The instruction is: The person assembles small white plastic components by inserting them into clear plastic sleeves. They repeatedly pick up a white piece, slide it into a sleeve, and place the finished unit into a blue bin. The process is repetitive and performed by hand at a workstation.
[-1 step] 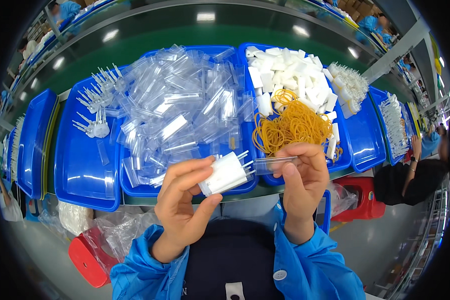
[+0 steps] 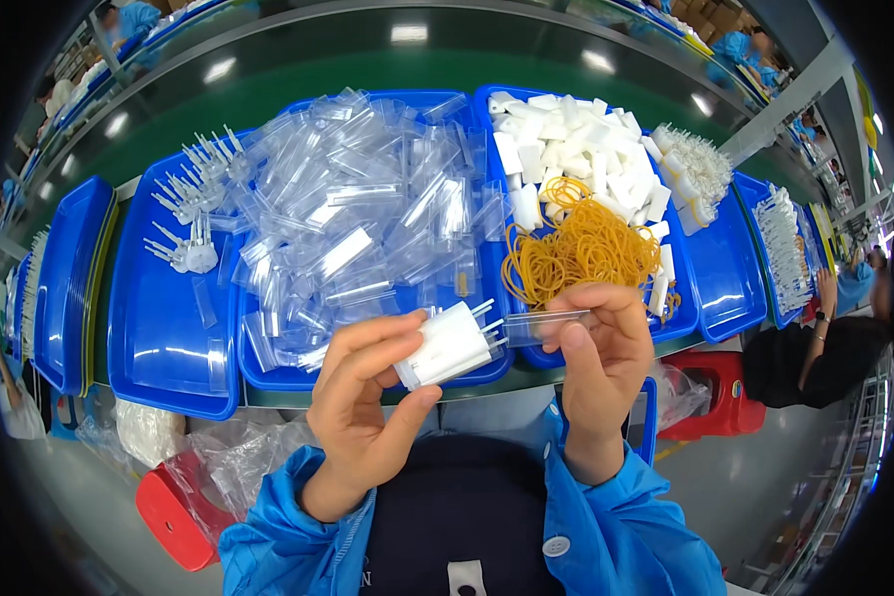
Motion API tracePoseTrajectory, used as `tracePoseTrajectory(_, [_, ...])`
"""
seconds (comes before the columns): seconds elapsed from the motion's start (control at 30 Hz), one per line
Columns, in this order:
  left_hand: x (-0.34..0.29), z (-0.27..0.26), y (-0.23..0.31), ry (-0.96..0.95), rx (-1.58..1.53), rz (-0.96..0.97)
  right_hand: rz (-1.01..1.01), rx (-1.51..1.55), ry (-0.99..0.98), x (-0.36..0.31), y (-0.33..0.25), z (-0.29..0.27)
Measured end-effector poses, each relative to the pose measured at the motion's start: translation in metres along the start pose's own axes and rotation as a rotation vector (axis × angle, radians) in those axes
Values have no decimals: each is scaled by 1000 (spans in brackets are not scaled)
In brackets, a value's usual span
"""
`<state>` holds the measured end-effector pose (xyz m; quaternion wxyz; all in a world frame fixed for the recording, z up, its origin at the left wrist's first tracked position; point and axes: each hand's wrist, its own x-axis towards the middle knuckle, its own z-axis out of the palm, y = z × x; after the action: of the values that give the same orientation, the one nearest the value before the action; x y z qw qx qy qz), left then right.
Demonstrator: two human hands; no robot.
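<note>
My left hand (image 2: 363, 397) is closed around a white bundle of blocks (image 2: 449, 346), held tilted. Thin white rods stick out of its right end. Between the thumb and fingers of my right hand (image 2: 606, 358) is a clear plastic sleeve (image 2: 546, 326); its left end meets the rod tips, and whether a rod is inside it I cannot tell. Behind my hands, a heap of similar clear sleeves (image 2: 358, 199) fills a blue tray (image 2: 377, 379). To the right, yellow rubber bands (image 2: 586, 248) lie in front of white blocks (image 2: 566, 134) in another blue tray (image 2: 486, 104).
The left blue tray (image 2: 159, 343) has several white rod bundles (image 2: 197, 256) and a few loose sleeves. More bundles (image 2: 700, 174) are piled at the right. Red stools (image 2: 174, 512) and plastic bags (image 2: 253, 457) are below the table. A co-worker's arm (image 2: 819, 318) shows at far right.
</note>
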<state>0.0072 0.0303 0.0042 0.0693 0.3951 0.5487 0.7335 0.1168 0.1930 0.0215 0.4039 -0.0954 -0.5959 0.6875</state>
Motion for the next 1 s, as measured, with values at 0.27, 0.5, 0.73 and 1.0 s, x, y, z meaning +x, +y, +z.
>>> tracePoseTrajectory(0.27, [-1,-1,-2,-14,-17,-7,4,37,-55,1,0,2])
tracePoseTrajectory(0.5, [-2,-1,-1,-7,-14,-29,-10,-90,-105,1,-4,1])
tracePoseTrajectory(0.73, [-1,-1,-1,-4,20,-37,34,-94,-107,1,-6,1])
tracePoseTrajectory(1.0, [0,-4,6,-76,190,-52,-12,-133,-130,1,-5,2])
